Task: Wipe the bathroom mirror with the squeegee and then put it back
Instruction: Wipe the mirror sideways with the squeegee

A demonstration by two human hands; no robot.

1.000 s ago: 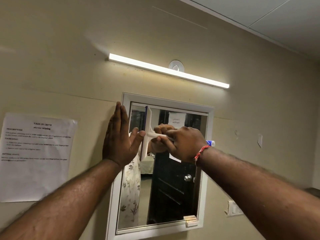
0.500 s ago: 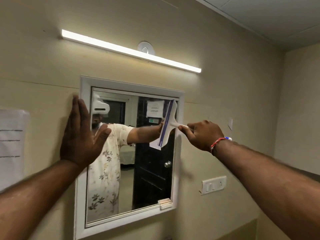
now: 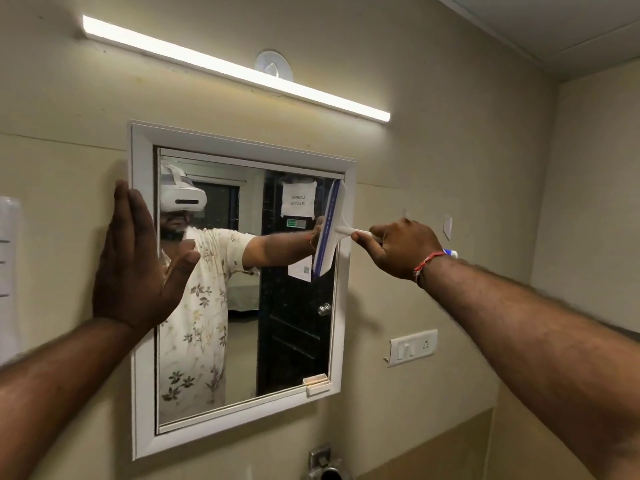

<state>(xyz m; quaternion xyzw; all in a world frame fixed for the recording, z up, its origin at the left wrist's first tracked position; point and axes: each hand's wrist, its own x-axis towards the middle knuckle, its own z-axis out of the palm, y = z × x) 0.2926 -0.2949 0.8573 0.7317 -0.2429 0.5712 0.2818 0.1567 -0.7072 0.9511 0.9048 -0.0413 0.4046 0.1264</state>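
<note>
Left hand (image 3: 133,261) flat, right hand (image 3: 403,247) fisted

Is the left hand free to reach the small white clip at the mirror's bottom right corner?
Probably yes. The left hand lies flat and empty on the mirror's left frame, and nothing shows between it and the clip; it would have to cross the glass.

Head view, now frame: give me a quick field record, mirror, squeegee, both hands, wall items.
mirror: white-framed, on a beige wall
squeegee: white, blue blade, upright at the glass's right edge, upper half
right hand: gripping the squeegee handle, red thread at the wrist
left hand: open, flat on the mirror's left frame edge
tube light: lit, above the mirror
switch plate: on the wall, lower right of the mirror
paper sheet: far left, partly out of view
</note>
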